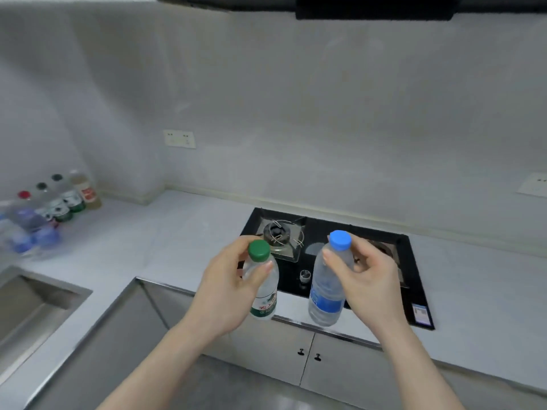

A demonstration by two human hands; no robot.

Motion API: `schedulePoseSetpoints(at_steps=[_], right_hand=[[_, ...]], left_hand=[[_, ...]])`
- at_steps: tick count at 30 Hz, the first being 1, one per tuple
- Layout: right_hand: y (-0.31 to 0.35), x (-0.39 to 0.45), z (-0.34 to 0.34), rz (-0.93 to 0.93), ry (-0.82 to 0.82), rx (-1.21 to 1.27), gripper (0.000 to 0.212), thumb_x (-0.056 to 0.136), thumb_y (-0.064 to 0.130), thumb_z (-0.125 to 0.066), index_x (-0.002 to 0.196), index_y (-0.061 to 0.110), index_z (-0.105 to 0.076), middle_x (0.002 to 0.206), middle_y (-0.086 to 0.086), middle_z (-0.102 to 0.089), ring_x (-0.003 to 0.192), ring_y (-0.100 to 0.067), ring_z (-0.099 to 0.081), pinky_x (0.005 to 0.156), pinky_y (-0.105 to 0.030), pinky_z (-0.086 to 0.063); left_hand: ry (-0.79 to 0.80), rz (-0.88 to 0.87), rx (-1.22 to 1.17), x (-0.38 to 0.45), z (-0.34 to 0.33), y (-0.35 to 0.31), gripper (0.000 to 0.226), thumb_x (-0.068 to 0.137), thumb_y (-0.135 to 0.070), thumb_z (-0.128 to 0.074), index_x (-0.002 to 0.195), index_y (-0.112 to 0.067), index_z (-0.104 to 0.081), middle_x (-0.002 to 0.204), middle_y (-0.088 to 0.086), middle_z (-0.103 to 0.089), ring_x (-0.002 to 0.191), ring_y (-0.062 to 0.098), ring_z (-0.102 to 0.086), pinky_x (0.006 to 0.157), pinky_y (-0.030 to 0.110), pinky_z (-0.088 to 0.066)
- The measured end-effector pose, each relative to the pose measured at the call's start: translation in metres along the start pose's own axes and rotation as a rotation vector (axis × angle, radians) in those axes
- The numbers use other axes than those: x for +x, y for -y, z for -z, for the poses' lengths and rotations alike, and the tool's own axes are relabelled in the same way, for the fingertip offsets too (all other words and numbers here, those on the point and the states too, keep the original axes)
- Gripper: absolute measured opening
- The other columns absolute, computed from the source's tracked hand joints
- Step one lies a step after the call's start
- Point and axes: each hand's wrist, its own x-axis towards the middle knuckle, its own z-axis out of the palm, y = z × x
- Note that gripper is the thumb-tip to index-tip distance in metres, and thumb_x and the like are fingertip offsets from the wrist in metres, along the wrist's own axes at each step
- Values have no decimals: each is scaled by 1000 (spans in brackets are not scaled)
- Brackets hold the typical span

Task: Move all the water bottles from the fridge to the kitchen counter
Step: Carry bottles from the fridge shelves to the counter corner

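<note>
Your left hand [228, 287] is curled around the neck of a green-capped bottle [262, 284], thumb and fingers closed just under the cap. Your right hand [365, 281] pinches a blue-capped bottle [327, 287] near its top the same way (both bottles hang upright, clear of any surface). Just beyond your hands lies the black stove [340, 255], set into the pale counter [177, 232]. Far off to your left, at the counter's back corner, stands a cluster of bottles [50, 210], perhaps seven or eight; blur makes counting unsure.
</note>
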Motion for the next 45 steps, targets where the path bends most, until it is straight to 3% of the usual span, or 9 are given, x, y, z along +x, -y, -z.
schedulePoseSetpoints(at_steps=[4,6,9,11,15,21,27,38,45], right_hand=[[0,18,-61,6,143,16,18,89,22,-81,102,33,-76,97,9,-78,95,-12,-74,83,-32,-60],[-1,28,-93,30,204,18,18,88,22,-81,99,34,-75,96,11,-77,93,-9,-73,82,-28,-58],[-5,45,-135,51,278,27,19,87,25,-82,100,37,-74,96,15,-76,95,-5,-71,83,-23,-54],[-11,61,-164,51,340,35,16,88,29,-81,101,36,-74,96,15,-76,93,-7,-70,82,-26,-56],[-24,96,-219,69,457,62,11,88,32,-80,98,29,-76,88,15,-75,85,-4,-68,74,-14,-49],[-33,158,-287,61,596,160,17,87,26,-82,103,27,-77,99,20,-77,99,3,-69,79,-7,-48],[-43,209,-341,43,731,211,16,88,21,-82,102,28,-77,99,14,-77,97,-4,-71,81,-14,-54],[-63,260,-449,76,871,136,22,85,29,-84,105,31,-77,100,21,-76,100,-2,-69,86,-25,-58],[-77,279,-539,69,937,84,26,83,31,-85,106,38,-75,102,29,-74,102,6,-67,83,-15,-53]], left_hand=[[-112,95,8,-4,48,29,16,97,-27,-68,109,-36,-63,109,-19,-68,110,4,-63,90,41,-57],[-175,143,34,-5,69,46,16,97,-30,-68,110,-37,-62,109,-22,-68,107,3,-65,88,35,-55],[-250,199,84,-2,95,65,17,97,-30,-68,106,-42,-61,101,-29,-66,84,-1,-64,73,19,-45],[-302,231,112,5,112,78,17,97,-28,-68,105,-41,-61,96,-30,-66,85,-5,-63,72,13,-42],[-395,302,128,27,141,103,19,97,-28,-68,108,-41,-61,105,-26,-68,104,5,-68,84,28,-53],[-494,368,204,72,177,129,16,96,-30,-68,108,-39,-61,109,-22,-68,106,4,-67,76,24,-53],[-588,420,214,111,203,161,15,94,-24,-72,102,-34,-64,103,-22,-68,104,-2,-65,71,14,-53],[-684,517,262,157,262,218,14,91,-32,-74,101,-37,-65,98,-34,-65,101,-11,-61,72,26,-56],[-694,564,307,191,322,279,15,88,-37,-77,96,-37,-65,98,-27,-68,98,-8,-63,80,30,-58]])
